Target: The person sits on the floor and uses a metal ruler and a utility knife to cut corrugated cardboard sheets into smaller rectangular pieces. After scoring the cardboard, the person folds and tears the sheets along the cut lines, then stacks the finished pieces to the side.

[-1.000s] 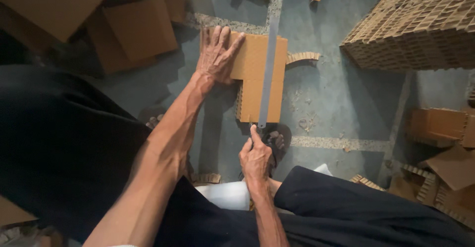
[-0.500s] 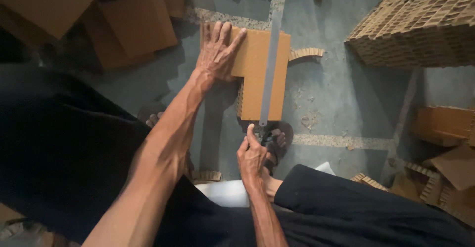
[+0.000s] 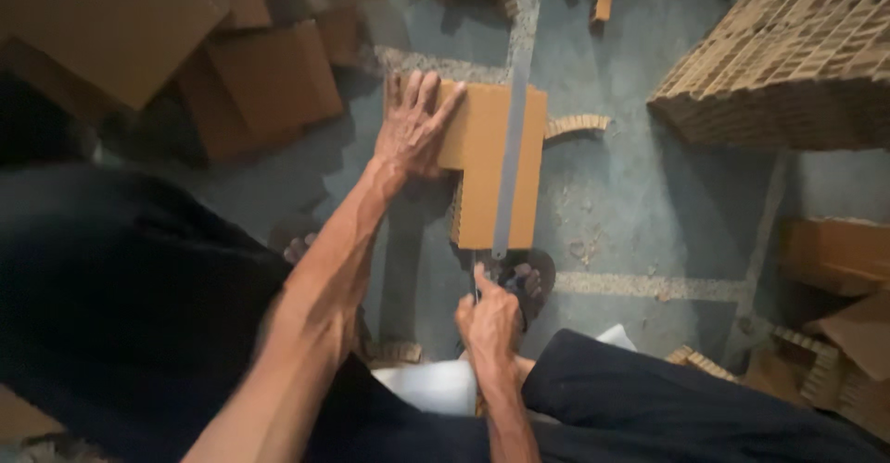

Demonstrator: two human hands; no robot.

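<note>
The left hand lay flat and open, fingers spread, pressing on the near-left corner of a stack of cardboard sheets on the floor. The right hand was closed around the handle of a long saw blade, which ran straight away from that hand across the top of the stack, just to the right of the left hand's fingertips. A sandalled foot rested just beyond the right hand, against the stack's near edge. A pile of honeycomb cardboard stood well off to the right.
</note>
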